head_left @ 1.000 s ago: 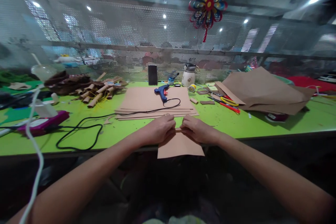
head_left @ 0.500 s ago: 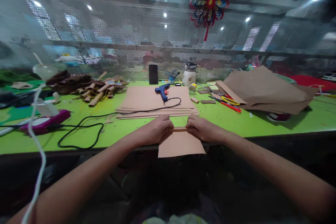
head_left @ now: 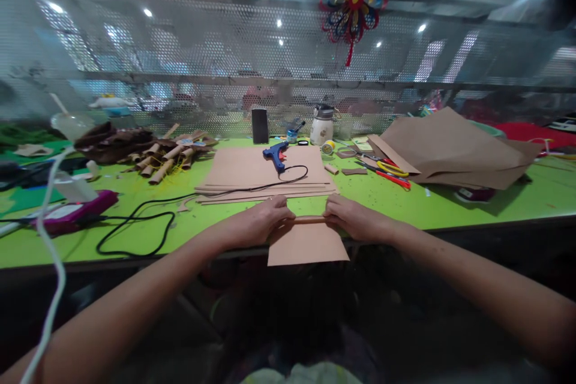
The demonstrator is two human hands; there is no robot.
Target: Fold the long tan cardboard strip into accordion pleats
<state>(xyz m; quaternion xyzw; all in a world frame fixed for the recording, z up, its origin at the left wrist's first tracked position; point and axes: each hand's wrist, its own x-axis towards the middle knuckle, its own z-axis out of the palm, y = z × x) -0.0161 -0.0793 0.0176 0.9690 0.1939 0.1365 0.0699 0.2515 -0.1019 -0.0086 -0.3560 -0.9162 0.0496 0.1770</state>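
Observation:
A sheet of brown kraft paper [head_left: 308, 244] hangs over the table's front edge, its far edge curled into a narrow roll. My left hand [head_left: 273, 218] is closed on the left end of that roll, and my right hand [head_left: 348, 217] pinches the right end. Between the two hands the rolled edge shows as a thin tube. Just beyond lies a stack of flat brown paper sheets [head_left: 234, 167]. On the stack rests a blue glue gun [head_left: 276, 157], its black cord running off to the left.
Small paper rolls [head_left: 162, 171] lie in a heap at the left, behind a purple power strip [head_left: 76, 211]. Red-handled pliers [head_left: 392, 179] and larger brown paper [head_left: 445, 147] lie at the right. A white bottle [head_left: 322, 128] stands at the back.
My right hand has shifted slightly outward along the roll, so more of the roll shows between my hands. The whole view has drifted slightly.

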